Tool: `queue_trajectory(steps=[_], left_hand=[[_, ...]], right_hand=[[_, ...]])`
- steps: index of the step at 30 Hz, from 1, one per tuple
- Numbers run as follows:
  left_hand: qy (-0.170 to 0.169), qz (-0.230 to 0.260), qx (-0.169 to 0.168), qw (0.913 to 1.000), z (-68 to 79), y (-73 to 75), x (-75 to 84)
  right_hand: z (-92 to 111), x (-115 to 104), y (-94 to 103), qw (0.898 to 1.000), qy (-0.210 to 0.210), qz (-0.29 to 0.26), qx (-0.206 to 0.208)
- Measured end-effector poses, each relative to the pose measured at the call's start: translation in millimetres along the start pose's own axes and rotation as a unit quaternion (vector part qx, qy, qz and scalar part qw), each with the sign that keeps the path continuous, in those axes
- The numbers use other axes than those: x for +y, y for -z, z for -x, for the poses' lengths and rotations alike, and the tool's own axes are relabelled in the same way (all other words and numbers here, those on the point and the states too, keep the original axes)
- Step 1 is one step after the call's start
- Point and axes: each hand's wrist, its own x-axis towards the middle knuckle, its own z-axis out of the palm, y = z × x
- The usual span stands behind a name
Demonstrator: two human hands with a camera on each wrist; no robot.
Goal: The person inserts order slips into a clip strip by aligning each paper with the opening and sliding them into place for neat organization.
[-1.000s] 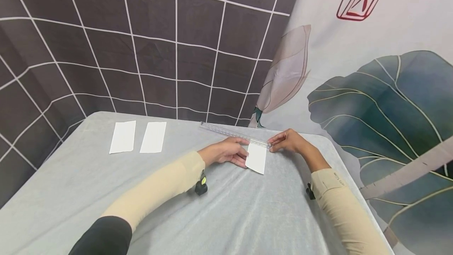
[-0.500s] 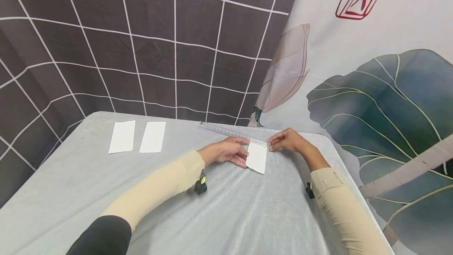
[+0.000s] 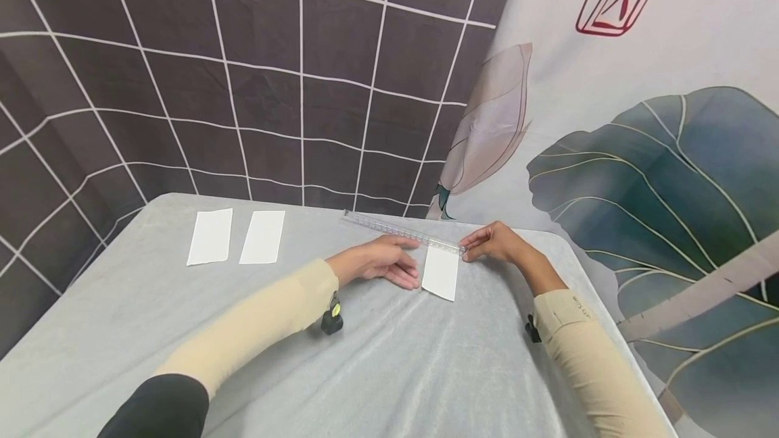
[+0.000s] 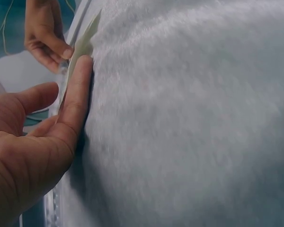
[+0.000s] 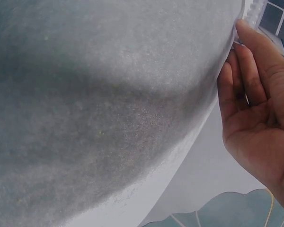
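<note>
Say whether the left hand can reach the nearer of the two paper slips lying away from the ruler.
Probably yes: the left hand shows nothing in its grip, and the head view shows only grey cloth between it and that white paper slip, which lies uncovered.

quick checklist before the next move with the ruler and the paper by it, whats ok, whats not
1. Ruler's right end held: ok, the right hand pinches the ruler there.
2. Ruler's other end held: not ok, no hand is on it.
3. Ruler meets the paper: ok, it crosses at the paper's far edge.
4. Left hand off the paper: cannot tell, its fingers are right by the paper's left edge.
5. Ruler marks readable: cannot tell, too small here.
6. Other sheets out of the way: ok, the leftmost sheet and its neighbour lie well apart from the ruler.
</note>
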Motion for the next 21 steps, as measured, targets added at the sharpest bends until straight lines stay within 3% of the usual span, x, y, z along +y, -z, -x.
queue_trajectory(steps=[8, 21], left_hand=[[-0.003, -0.004, 0.01, 0.9999, 5.6, 16.5, -1.9], [-0.015, 0.012, 0.025, 0.9995, 14.4, 22.5, 1.8]], right_hand=[[0, 2, 1.3, 1.0, 0.003, 0.0, 0.001], [-1, -1, 0.6, 1.0, -0.002, 0.0, 0.004]])
